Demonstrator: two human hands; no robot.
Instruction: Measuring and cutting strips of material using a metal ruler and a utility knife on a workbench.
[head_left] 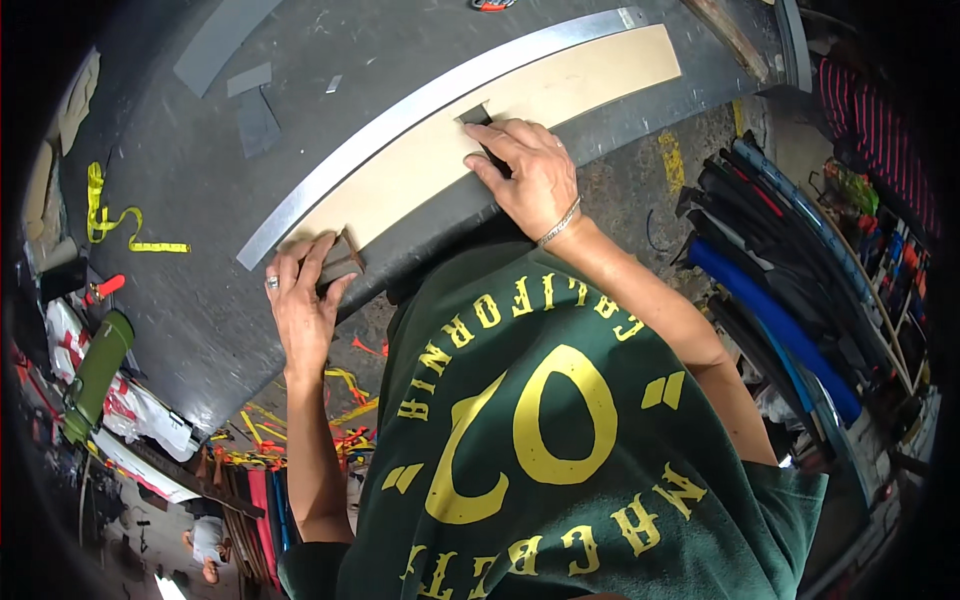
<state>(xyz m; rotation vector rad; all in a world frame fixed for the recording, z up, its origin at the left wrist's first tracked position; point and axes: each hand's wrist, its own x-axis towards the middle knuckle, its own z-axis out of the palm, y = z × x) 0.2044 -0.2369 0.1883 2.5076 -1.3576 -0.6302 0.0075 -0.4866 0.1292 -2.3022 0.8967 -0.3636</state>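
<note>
A long beige strip (400,185) lies slantwise over the dark table, with a flat silver metal straightedge (440,88) along its far edge. My left hand (305,305) is at the strip's near left end, its fingers and thumb closed around a small brown block (343,258). Farther right, my right hand (537,180) bends over the strip's middle. Its thumb and fingers close on a small dark block (474,115), which is partly hidden beneath them. Both blocks rest on the beige strip, as far as I can see.
On the dark table (190,330) lie a yellow tape measure (135,228), a red-handled tool (105,289) and grey offcuts (258,122). A green roll (98,375) stands at the left edge. Rolls of dark and blue material (790,300) lie at right. Another person (208,540) is at lower left.
</note>
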